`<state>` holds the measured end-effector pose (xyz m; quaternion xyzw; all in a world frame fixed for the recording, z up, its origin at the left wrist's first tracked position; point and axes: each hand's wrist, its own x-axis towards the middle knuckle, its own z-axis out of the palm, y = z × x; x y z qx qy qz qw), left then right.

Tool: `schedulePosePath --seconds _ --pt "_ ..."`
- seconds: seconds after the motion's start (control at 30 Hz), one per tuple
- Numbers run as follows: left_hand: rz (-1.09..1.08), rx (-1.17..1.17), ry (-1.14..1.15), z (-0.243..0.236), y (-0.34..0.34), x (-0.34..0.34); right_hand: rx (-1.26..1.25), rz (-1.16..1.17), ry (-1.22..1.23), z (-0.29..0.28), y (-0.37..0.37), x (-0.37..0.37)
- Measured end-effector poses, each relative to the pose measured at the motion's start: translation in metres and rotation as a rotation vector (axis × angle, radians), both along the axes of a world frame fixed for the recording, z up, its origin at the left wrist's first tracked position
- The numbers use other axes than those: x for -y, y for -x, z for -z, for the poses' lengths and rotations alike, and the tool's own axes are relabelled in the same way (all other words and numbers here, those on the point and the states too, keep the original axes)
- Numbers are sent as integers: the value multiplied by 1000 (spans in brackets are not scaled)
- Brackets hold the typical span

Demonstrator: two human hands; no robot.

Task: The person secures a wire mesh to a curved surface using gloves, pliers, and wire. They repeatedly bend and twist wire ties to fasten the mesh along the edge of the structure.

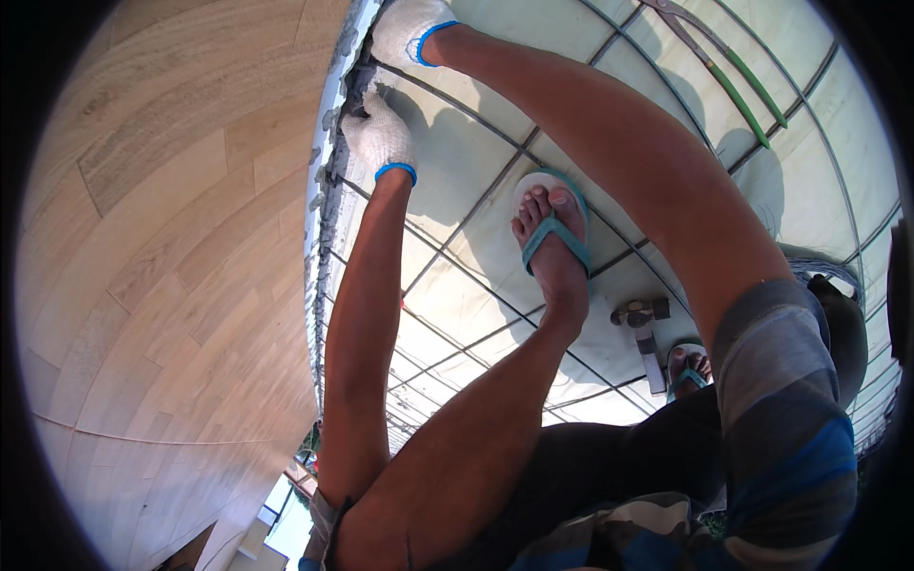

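A pale strip with crumbled grey material [324,133] runs along the wood-look plank surface [171,247]. Against it is my left hand [376,138] in a white knit glove with blue cuff, fingers curled on something too hidden to make out. Higher up, my right hand [407,33], gloved alike, touches the same strip, its fingertips hidden. Beside both hands, a grid of steel bars [524,149] lies over pale sheeting [457,143]. Long pincers with green handles [743,100] rest on the grid at upper right.
My sandalled foot [550,228] stands among the bars, the other [687,371] farther right. A hammer [640,324] lies between them. A coil of wire [819,266] is behind my right arm. A thin line [152,436] crosses the planks, and a bright opening [286,528] shows at lower left.
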<state>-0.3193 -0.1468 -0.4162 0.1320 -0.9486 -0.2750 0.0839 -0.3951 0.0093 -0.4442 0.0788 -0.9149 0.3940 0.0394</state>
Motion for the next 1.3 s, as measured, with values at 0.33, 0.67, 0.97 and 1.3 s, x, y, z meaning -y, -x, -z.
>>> schedulePosePath --seconds 0.33,0.67,0.97,1.3 --pt "235 146 248 -27 -4 15 -13 260 -94 -15 -14 7" --pt "309 248 438 -31 16 -3 -153 311 -65 -21 -37 13" --pt "262 323 447 -24 37 -2 -194 330 -82 -15 -31 16" --pt "143 107 316 -15 -1 -5 2 186 -262 -21 -19 12"
